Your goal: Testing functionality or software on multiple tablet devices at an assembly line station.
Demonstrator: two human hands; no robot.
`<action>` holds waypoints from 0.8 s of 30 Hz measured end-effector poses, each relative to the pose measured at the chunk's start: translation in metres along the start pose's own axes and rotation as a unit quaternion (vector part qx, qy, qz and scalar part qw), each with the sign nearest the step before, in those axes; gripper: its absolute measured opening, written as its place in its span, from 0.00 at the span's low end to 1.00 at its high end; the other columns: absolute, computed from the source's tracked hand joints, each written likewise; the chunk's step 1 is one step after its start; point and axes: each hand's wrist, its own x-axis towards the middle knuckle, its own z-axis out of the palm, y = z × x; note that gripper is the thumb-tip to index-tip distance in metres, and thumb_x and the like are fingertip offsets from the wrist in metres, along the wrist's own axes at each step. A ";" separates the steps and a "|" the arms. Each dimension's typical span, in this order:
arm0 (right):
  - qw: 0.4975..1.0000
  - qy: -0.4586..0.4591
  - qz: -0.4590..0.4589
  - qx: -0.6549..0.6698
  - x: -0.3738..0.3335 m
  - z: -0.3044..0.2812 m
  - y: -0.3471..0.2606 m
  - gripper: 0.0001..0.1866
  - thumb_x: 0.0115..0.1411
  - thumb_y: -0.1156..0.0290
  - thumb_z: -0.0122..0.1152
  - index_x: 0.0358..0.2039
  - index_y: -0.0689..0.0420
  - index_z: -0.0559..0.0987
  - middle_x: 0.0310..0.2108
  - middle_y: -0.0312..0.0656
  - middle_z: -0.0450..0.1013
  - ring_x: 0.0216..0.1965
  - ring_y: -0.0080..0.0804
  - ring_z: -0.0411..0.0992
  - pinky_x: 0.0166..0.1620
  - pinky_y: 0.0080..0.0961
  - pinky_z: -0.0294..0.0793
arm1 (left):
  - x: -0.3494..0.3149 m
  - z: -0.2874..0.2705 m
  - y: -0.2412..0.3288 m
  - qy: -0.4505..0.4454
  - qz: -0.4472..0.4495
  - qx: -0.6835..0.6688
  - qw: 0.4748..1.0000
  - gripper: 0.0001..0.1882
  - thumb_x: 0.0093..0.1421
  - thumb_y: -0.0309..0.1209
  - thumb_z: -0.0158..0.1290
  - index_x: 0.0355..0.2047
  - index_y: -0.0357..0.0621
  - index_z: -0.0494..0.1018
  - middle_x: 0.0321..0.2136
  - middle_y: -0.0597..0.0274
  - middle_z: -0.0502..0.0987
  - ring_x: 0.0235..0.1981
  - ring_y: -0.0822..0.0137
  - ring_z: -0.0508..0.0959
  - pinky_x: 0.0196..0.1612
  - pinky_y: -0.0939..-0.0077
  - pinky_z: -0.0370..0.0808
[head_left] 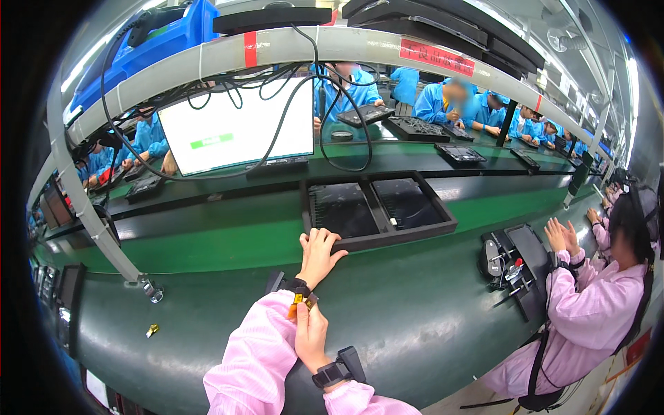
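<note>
The left hand (319,253) reaches out over the dark green work table (415,325). Its fingers (324,236) lie flat and a little spread on the near rim of a wide black plastic tray with two square pockets (378,209). It rests there and does not grip the tray. The tray sits on the green belt (228,232), just past the table edge.

The right hand (311,333) is closer to the body, near the left wrist. Its fingertips are pinched on a small yellow and orange tag (298,303) at the black wrist strap (299,285) on the left arm. The tag is tiny, so I cannot tell if it is stuck to the strap or loose.

A small yellow piece (152,330) lies alone on the table, far to the left. A white screen (238,128) stands behind the belt. To the right sits another person in a pink coat (588,311).
</note>
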 end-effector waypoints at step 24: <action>0.998 0.027 -0.051 0.021 0.000 -0.009 -0.025 0.14 0.70 0.65 0.41 0.34 0.63 0.70 0.26 0.39 0.72 0.28 0.23 0.70 0.34 0.22 0.70 | -0.109 -0.203 0.011 -0.179 -0.013 -0.065 0.982 0.15 0.46 0.41 0.64 0.30 0.50 0.76 0.30 0.72 0.74 0.36 0.66 0.68 0.44 0.63 0.54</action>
